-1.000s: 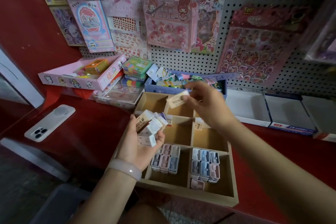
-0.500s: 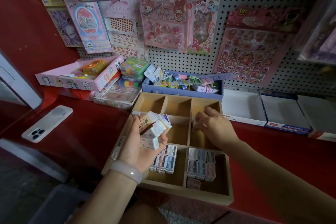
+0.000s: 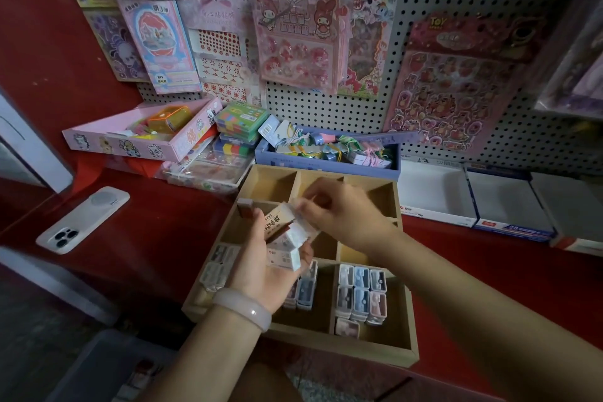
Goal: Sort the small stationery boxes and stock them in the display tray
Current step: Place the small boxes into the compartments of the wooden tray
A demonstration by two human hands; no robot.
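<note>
From the head camera we see our left hand (image 3: 261, 266) curled around a small stack of eraser boxes (image 3: 285, 240), held above the wooden display tray (image 3: 375, 344) on the red counter (image 3: 156, 225). Our right hand (image 3: 339, 209) pinches the top of the stack with its fingertips. Pastel sharpener boxes (image 3: 360, 295) fill the tray's near compartments. A white phone (image 3: 81, 220) lies well to the left.

left hand (image 3: 261, 271) palm up, fingers curled, grip full | right hand (image 3: 339, 209) fingertips pinching at left's
</note>
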